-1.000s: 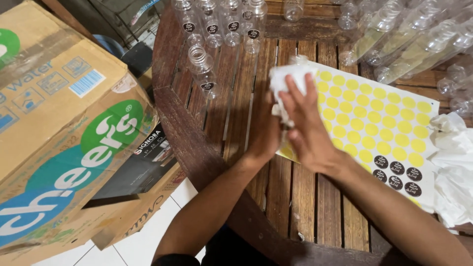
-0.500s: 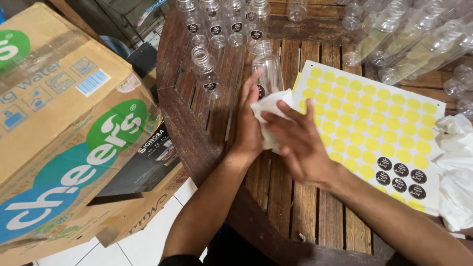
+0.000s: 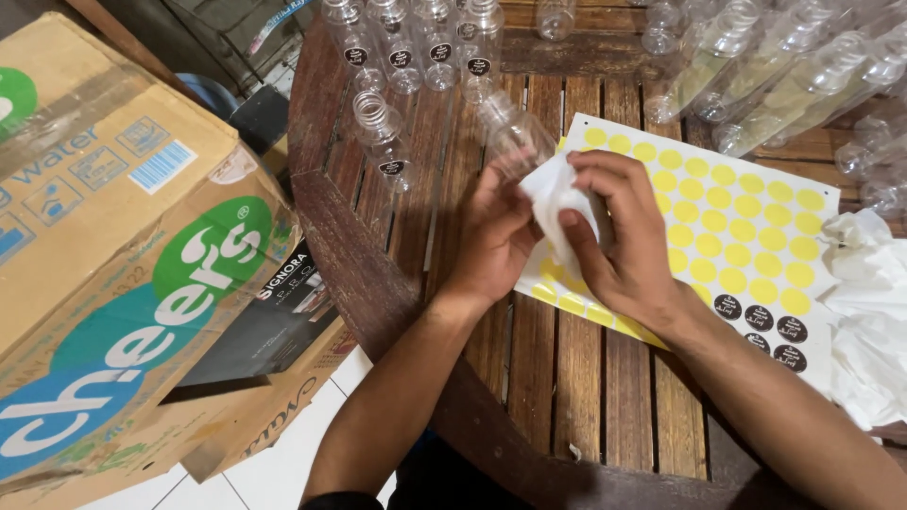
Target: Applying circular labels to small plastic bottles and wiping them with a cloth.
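Head view: left hand (image 3: 496, 231) wrapped around a clear plastic bottle (image 3: 515, 142), tipped over the round wooden table (image 3: 378, 283). Right hand (image 3: 619, 236) pinching a white cloth (image 3: 559, 200) against the bottle, above the yellow sticker sheet (image 3: 727, 246).

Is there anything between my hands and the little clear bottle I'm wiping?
Only the white tissue. The left hand holds the clear bottle directly, fingers on its lower body. The right hand presses the tissue against the bottle, so tissue lies between those fingers and the plastic. Nothing else intervenes; the sticker sheet lies beneath.
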